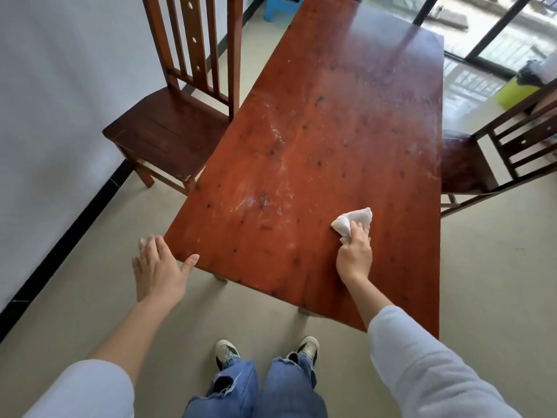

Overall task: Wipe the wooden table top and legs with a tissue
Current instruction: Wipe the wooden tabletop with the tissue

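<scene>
A long reddish wooden table (pixel 346 122) runs away from me, its top marked with whitish smears and dust near the middle. My right hand (pixel 355 254) presses a crumpled white tissue (pixel 352 221) onto the near right part of the top. My left hand (pixel 158 267) is spread flat with fingers apart at the near left corner, its thumb touching the table edge. Two short stubs of table legs (pixel 220 278) show under the near edge; the rest of the legs is hidden.
A wooden chair (pixel 168 128) stands against the table's left side, near the white wall. Another dark chair (pixel 494 158) stands at the right side. A blue stool (pixel 278 6) is at the far end, a green bucket (pixel 515 92) at the far right.
</scene>
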Demonstrator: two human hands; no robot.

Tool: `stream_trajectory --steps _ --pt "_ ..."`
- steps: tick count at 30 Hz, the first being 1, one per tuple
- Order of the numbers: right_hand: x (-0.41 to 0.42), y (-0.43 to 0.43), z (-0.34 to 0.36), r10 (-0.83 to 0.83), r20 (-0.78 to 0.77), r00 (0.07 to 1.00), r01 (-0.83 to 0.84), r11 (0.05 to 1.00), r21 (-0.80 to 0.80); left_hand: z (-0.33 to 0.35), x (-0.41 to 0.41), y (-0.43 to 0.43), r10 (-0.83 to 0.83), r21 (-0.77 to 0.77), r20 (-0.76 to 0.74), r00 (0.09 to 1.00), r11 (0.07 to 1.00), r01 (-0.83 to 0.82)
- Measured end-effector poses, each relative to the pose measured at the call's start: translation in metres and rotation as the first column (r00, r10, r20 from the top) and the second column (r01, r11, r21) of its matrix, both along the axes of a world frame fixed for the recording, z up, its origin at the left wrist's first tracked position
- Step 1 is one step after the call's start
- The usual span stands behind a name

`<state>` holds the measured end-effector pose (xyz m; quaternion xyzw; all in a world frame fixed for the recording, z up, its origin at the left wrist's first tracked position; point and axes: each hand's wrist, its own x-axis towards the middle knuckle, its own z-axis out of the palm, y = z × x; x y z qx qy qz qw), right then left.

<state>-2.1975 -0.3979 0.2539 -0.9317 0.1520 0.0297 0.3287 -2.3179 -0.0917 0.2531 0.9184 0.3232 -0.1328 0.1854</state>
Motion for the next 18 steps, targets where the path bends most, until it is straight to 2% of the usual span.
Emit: stream_trajectory --steps 2,5,8,10,11,12,14,16,17,18 --pt "-0.021 0.037 -0.018 0.181 0.057 0.982 -0.180 0.983 -0.033 -0.002 0.003 0.000 0.016 -0.009 -0.001 1.000 1.000 -0.016" --pt "-0.065 0.093 -0.027 0.463 0.114 0.879 -0.463 0.886 -0.027 -0.002 0.006 0.003 0.011 -0.016 -0.036 0.999 1.000 -0.011" --pt "-0.100 0.128 -0.016 0.704 0.108 0.702 -0.712 0.699 0.071 0.001 0.005 0.005 0.006 -0.031 -0.050 0.999 0.999 -0.007" --pt "-0.113 0.140 -0.001 0.806 0.046 0.590 -0.792 0.566 0.229 0.004 0.005 0.006 -0.016 -0.026 -0.055 0.998 1.000 0.015" --pt "-0.115 0.142 0.004 0.825 0.038 0.564 -0.798 0.533 0.283 0.005 0.005 0.008 -0.035 -0.031 -0.061 0.998 0.999 0.033" --pt "-0.113 0.143 0.009 0.817 0.045 0.574 -0.780 0.530 0.333 0.007 0.005 0.011 -0.049 -0.052 -0.064 0.997 0.998 0.046" --pt "-0.099 0.140 0.021 0.731 0.029 0.682 -0.656 0.594 0.466 0.012 0.004 0.020 -0.062 -0.124 -0.062 0.996 0.991 0.054" --pt "-0.070 0.128 0.034 0.515 0.011 0.857 -0.412 0.673 0.614 0.016 0.004 0.026 -0.062 -0.165 -0.051 0.997 0.985 0.053" --pt "-0.053 0.117 0.038 0.390 0.023 0.921 -0.318 0.713 0.625 0.017 0.004 0.028 -0.058 -0.167 -0.042 0.997 0.985 0.050" --pt "-0.033 0.105 0.041 0.265 0.041 0.963 -0.240 0.787 0.568 0.018 0.004 0.030 -0.050 -0.161 -0.030 0.998 0.986 0.045"
